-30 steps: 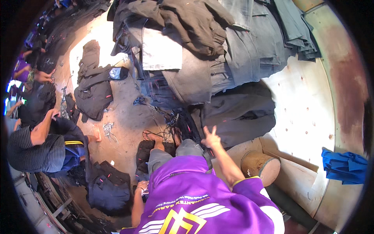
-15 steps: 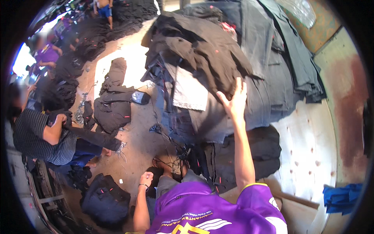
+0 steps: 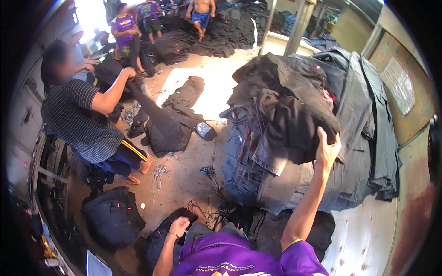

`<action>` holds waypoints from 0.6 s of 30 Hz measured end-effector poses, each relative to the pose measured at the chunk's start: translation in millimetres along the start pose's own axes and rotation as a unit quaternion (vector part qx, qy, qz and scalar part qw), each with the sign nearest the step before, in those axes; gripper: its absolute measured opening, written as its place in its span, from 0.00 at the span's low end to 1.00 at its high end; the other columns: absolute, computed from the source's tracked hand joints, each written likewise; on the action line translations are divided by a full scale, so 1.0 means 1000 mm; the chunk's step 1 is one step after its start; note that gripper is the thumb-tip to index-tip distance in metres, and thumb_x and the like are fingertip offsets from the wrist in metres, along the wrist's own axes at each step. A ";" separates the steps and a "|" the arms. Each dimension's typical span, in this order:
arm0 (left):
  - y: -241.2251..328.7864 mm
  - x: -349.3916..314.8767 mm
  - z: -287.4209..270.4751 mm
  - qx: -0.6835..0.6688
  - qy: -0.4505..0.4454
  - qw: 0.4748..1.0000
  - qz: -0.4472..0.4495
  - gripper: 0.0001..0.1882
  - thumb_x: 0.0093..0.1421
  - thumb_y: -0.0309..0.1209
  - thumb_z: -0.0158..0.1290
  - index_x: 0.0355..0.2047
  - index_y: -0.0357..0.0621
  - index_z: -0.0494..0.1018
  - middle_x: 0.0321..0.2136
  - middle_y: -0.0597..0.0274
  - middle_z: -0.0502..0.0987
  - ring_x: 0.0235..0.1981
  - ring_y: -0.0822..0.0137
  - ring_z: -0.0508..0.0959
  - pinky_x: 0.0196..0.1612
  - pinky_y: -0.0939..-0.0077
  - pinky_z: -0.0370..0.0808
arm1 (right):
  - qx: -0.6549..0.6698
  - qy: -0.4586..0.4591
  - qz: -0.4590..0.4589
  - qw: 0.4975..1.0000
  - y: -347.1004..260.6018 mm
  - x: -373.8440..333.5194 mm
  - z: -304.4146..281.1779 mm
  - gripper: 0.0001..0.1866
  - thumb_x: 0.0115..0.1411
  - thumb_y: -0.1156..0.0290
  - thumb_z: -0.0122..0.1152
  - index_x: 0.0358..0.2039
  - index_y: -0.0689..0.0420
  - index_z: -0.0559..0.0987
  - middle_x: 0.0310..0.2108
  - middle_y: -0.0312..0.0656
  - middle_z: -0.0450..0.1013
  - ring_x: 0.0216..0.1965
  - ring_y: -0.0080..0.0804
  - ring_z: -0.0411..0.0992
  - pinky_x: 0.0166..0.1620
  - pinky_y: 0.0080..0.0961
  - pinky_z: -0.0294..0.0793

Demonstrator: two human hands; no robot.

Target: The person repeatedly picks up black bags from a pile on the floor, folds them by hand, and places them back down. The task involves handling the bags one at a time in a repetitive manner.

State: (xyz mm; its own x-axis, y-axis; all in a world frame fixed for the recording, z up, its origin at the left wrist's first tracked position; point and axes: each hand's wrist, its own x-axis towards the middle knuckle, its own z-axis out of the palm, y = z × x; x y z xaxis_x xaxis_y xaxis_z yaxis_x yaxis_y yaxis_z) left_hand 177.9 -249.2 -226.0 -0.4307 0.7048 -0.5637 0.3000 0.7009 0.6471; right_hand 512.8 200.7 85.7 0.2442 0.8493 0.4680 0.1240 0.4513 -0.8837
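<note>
My right hand [image 3: 328, 148] grips the edge of a dark garment [image 3: 294, 122] with thumb and fingers. This garment lies bunched on top of a high pile of grey and black denim pieces [image 3: 313, 179]. Lower down, at the front of my body, my left hand [image 3: 179, 226] is closed, its fingers curled in. What it holds, if anything, is hidden. Beneath and beside it lies a black bundle of cloth [image 3: 161, 237]. Another folded dark bundle [image 3: 311, 230] rests on the floor under my right forearm.
At the left a person in a striped shirt [image 3: 85, 124] holds a long dark garment [image 3: 154, 112]. Dark garments [image 3: 172, 131] and loose threads [image 3: 159, 173] lie on the floor. A dark bundle [image 3: 113, 216] sits at lower left. Several people stand farther back near dark heaps [image 3: 235, 27].
My right hand has closed on the dark garment, which is now bunched and folded over. The view has tilted up and turned left. The person in stripes has raised a garment.
</note>
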 end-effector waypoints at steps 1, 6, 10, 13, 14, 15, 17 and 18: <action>0.043 -0.002 -0.014 -0.051 0.043 0.990 0.122 0.22 0.64 0.42 0.61 0.52 0.42 0.76 0.43 0.50 0.84 0.46 0.59 0.84 0.50 0.64 0.79 | -0.147 0.038 -0.029 0.988 -0.027 -0.015 0.030 0.26 0.58 0.62 0.74 0.47 0.70 0.77 0.39 0.44 0.75 0.41 0.34 0.71 0.48 0.28 0.71; 0.238 -0.033 -0.086 -0.173 0.153 0.876 0.423 0.40 0.55 0.34 0.68 0.64 0.39 0.63 0.55 0.41 0.74 0.57 0.49 0.76 0.57 0.60 0.74 | -0.024 -0.370 0.068 0.926 -0.117 -0.155 0.119 0.17 0.64 0.61 0.66 0.40 0.65 0.81 0.33 0.48 0.80 0.33 0.33 0.77 0.37 0.36 0.76; 0.274 -0.070 -0.125 -0.077 0.238 0.880 0.404 0.41 0.54 0.29 0.65 0.65 0.35 0.60 0.58 0.40 0.72 0.60 0.46 0.74 0.59 0.58 0.73 | 0.023 -0.497 -0.163 0.852 -0.123 -0.239 0.137 0.21 0.68 0.58 0.60 0.47 0.66 0.79 0.30 0.56 0.79 0.33 0.53 0.80 0.39 0.43 0.78; 0.249 -0.083 -0.127 -0.079 0.274 0.892 0.351 0.31 0.53 0.25 0.59 0.58 0.32 0.67 0.50 0.39 0.78 0.53 0.42 0.79 0.54 0.59 0.75 | -0.005 -0.643 0.138 0.754 -0.118 -0.259 0.134 0.19 0.68 0.62 0.60 0.45 0.68 0.76 0.27 0.60 0.78 0.29 0.60 0.79 0.35 0.47 0.76; 0.236 -0.085 -0.125 -0.084 0.280 0.895 0.338 0.28 0.52 0.24 0.59 0.55 0.32 0.69 0.47 0.39 0.78 0.50 0.42 0.80 0.52 0.59 0.76 | 0.045 -0.625 0.084 0.775 -0.114 -0.262 0.131 0.18 0.68 0.62 0.61 0.45 0.68 0.76 0.26 0.61 0.77 0.28 0.61 0.78 0.34 0.47 0.76; 0.224 -0.086 -0.123 -0.076 0.259 0.909 0.318 0.26 0.51 0.23 0.58 0.53 0.32 0.71 0.44 0.39 0.79 0.48 0.41 0.81 0.51 0.59 0.77 | 0.095 -0.603 0.035 0.792 -0.109 -0.267 0.129 0.18 0.68 0.63 0.61 0.44 0.68 0.75 0.25 0.62 0.77 0.27 0.62 0.77 0.34 0.48 0.76; 0.201 -0.088 -0.121 -0.105 0.256 0.925 0.261 0.19 0.54 0.23 0.55 0.48 0.32 0.76 0.41 0.41 0.81 0.45 0.43 0.82 0.50 0.61 0.77 | 0.027 -0.585 -0.029 0.810 -0.092 -0.279 0.120 0.14 0.63 0.66 0.65 0.43 0.62 0.77 0.29 0.53 0.77 0.31 0.57 0.78 0.35 0.43 0.78; 0.191 -0.088 -0.122 -0.115 0.238 0.935 0.238 0.18 0.55 0.23 0.55 0.47 0.32 0.78 0.40 0.42 0.82 0.44 0.43 0.82 0.49 0.61 0.78 | -0.005 -0.558 -0.092 0.825 -0.078 -0.287 0.116 0.13 0.62 0.67 0.66 0.43 0.61 0.78 0.31 0.51 0.77 0.33 0.55 0.78 0.36 0.42 0.78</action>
State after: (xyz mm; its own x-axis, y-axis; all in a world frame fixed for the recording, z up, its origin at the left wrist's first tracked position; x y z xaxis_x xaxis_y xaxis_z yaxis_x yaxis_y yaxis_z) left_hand 168.9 -190.9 10.0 -0.6408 0.7641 0.0738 0.3875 0.2389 0.8904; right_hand 321.8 -46.2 21.3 -0.8161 0.4926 0.3022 0.0703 0.6036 -0.7941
